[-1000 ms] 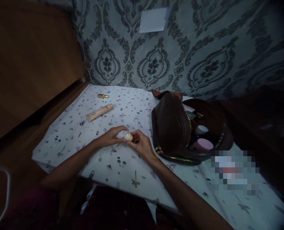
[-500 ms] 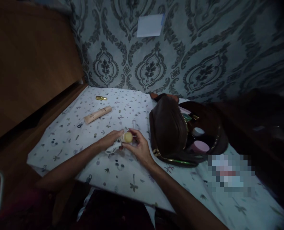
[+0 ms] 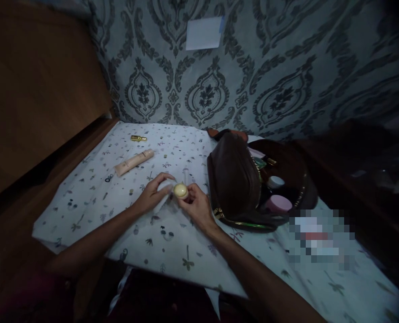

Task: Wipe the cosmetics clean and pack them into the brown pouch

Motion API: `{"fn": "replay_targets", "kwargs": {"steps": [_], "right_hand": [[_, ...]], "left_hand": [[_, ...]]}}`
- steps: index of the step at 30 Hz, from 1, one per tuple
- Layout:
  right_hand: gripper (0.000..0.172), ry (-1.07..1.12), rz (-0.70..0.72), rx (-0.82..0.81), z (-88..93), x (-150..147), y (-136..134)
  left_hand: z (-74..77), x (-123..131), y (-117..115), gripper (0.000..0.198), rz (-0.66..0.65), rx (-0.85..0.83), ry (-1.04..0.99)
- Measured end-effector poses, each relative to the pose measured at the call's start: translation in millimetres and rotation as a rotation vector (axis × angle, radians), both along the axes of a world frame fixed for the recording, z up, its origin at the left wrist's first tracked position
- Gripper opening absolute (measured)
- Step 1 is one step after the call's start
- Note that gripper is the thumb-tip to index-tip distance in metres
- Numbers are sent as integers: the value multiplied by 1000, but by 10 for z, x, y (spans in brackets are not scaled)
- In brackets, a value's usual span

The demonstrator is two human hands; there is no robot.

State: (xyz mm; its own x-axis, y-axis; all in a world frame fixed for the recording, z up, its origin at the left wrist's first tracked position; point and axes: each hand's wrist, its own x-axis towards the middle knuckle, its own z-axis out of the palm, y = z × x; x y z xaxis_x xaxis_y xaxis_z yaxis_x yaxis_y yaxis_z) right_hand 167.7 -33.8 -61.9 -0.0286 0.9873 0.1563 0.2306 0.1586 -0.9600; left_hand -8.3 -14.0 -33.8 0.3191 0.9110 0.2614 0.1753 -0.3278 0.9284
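A small jar with a pale yellow, rounded top [image 3: 180, 190] is held in the fingers of my right hand [image 3: 198, 207], its yellow face turned up toward me. My left hand [image 3: 154, 194] is closed on a white cloth or wipe [image 3: 162, 202], just left of the jar. Part of the cloth is hidden by the hand. Behind the jar, a small clear tube-like item [image 3: 186, 174] lies on the patterned cloth. Farther back to the left are a beige squeeze tube [image 3: 134, 162] and a small gold vial-like item [image 3: 138, 138].
An open brown zipped bag [image 3: 235, 179] stands to my right. Inside it are a pink-lidded jar [image 3: 279, 204], a white-lidded jar [image 3: 275, 181] and other small items. A white patterned cloth [image 3: 95, 197] covers the table. Wooden furniture [image 3: 45, 89] borders the left side.
My left hand has drawn slightly away from the jar with the white cloth. The jar stays in my right hand, its yellow top turned more upward. The view has shifted slightly.
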Motion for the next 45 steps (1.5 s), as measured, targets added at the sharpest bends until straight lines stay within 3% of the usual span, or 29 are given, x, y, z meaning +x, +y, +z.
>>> {"fn": "replay_targets", "kwargs": {"steps": [4,8,13,17,22,26,32,37,45], "right_hand": [[21,-80,73,12,-8,15,-40],[27,115,148,34,-3,6,-14],[41,323,229,-65,26,7,42],[40,245,189,-12,33,21,25],[38,79,139,83,51,24,-16],[37,98,134,86,53,30,-4],[37,92,137,79,40,51,13],[38,87,144,84,57,38,-10],[37,25,137,135,96,44,-27]], "left_hand": [[-24,17,-42,46,-117,165,221],[-28,12,-38,37,-117,152,192],[31,-28,-22,38,-158,83,142],[52,-22,-21,36,-127,24,206],[-6,-17,16,49,-87,-92,197],[-15,-44,38,46,-90,-95,146],[55,-64,37,49,-224,-89,75],[32,-69,56,42,-191,-102,150],[51,-14,43,59,-136,-223,151]]}}
